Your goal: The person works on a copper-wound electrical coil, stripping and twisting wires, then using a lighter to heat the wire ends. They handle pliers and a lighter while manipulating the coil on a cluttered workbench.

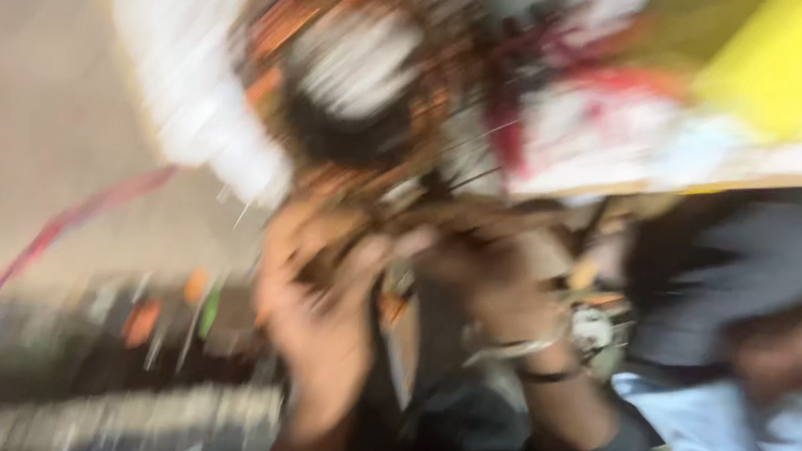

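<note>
The head view is heavily motion-blurred. My left hand point(316, 307) and my right hand point(491, 276) are raised close together in the middle of the frame. Both seem to hold the lower edge of a round brown woven object point(357, 79) with a white patch at its centre and thin loose strands hanging from it. The grip of each hand is too blurred to make out. A bracelet and a dark band point(537, 357) sit on my right wrist, above a dark sleeve.
A pale board or table edge point(729, 177) runs across the upper right with white, red and yellow things on it. Another person in a dark top and light blue trousers point(765, 297) sits at right. A red and blue strap point(25, 258) crosses the left floor.
</note>
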